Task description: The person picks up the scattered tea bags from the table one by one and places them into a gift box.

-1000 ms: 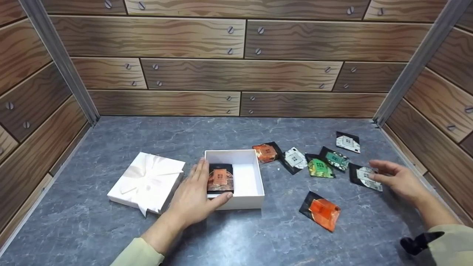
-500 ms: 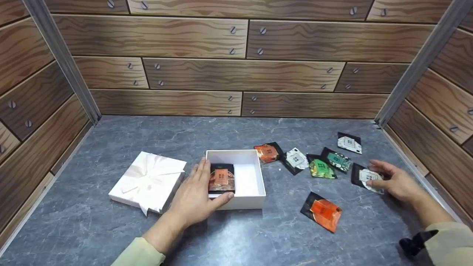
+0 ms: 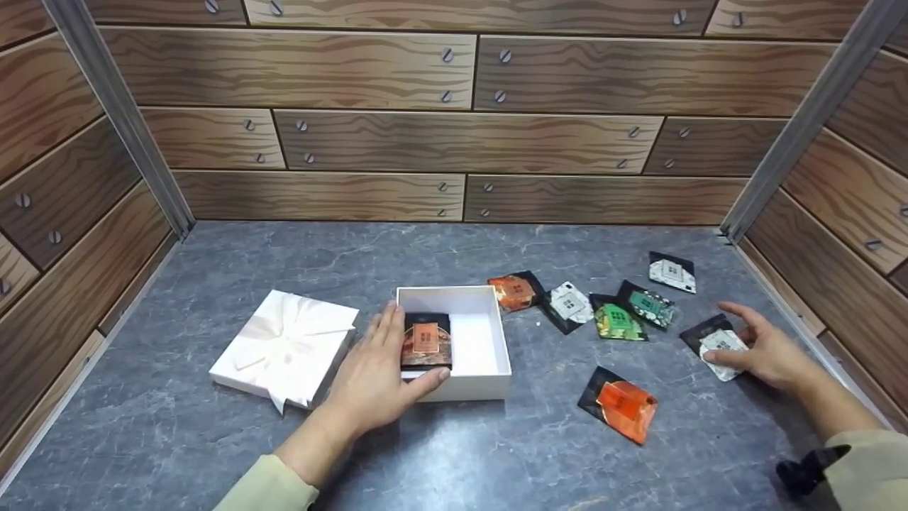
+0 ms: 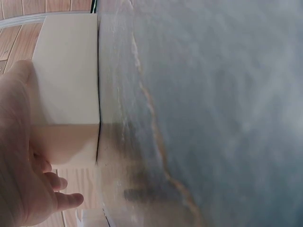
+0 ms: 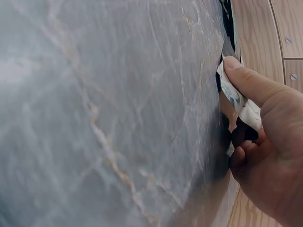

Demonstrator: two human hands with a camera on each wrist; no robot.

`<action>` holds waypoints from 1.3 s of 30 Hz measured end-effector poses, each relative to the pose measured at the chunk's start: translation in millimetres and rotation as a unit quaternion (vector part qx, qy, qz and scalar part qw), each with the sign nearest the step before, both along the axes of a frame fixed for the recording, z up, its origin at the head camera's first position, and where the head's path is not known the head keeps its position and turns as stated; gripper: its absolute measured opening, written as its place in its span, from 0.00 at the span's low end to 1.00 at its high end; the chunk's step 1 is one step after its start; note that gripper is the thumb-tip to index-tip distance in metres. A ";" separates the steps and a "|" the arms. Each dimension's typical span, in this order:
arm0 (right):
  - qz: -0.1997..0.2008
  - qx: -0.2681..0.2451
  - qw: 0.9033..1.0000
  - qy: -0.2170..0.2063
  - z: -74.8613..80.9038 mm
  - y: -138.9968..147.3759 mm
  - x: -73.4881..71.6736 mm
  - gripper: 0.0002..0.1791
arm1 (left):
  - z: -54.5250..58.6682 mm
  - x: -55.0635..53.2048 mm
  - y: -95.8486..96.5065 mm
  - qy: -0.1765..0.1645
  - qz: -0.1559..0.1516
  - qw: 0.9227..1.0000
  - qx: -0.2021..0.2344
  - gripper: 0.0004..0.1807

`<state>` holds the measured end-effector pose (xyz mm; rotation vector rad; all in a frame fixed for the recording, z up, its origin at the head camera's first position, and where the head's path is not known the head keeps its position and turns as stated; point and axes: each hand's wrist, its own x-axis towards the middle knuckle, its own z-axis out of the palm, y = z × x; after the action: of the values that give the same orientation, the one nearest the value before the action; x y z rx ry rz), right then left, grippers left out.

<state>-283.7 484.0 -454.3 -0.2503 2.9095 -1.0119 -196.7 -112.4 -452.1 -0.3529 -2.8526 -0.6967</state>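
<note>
My left hand (image 3: 372,383) rests on a white box (image 3: 475,388), its straight fingers along the left side and the thumb over the front rim. Inside the box's left half lies a black and brown sachet (image 3: 427,341) with an orange label; the right half shows bare white bottom. At the far right my right hand (image 3: 777,358) pinches a black and white sachet (image 3: 722,348) by its near edge. In the right wrist view the thumb presses on top of this sachet (image 5: 246,111), which bends over the curled fingers beneath.
A white lid (image 3: 284,348) with a ribbon bow lies left of the box. Right of the box lie several flat sachets: an orange one (image 3: 628,408) nearest, a green one (image 3: 618,319) and others behind. Wood-patterned walls (image 3: 461,142) enclose the grey tabletop (image 3: 319,248).
My right hand has closed from hovering over the black and white sachet to pinching it, and the sachet has turned and shifted slightly nearer. My left hand stays on the box.
</note>
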 end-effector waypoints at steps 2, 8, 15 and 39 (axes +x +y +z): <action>-0.006 0.014 1.000 0.009 0.1 0.4 0.5 0.56 | 0.0 0.0 -0.2 0.004 0.000 1.000 0.001 0.65; -0.033 0.010 0.999 0.033 -2.8 0.7 4.6 0.47 | 0.4 -0.3 -0.1 0.004 -0.002 1.000 0.000 0.65; -0.062 -0.009 0.996 0.064 -3.3 5.0 9.4 0.22 | 2.6 -1.0 1.4 -0.003 -0.004 1.000 -0.003 0.65; -0.010 -0.054 0.998 -0.024 37.1 -2.5 24.0 0.36 | 1.6 -0.1 0.6 0.000 -0.004 1.000 0.001 0.65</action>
<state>-259.7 481.5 -417.1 -0.1990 2.8229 -1.1637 -196.8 -111.8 -450.5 -0.3639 -2.8507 -0.7014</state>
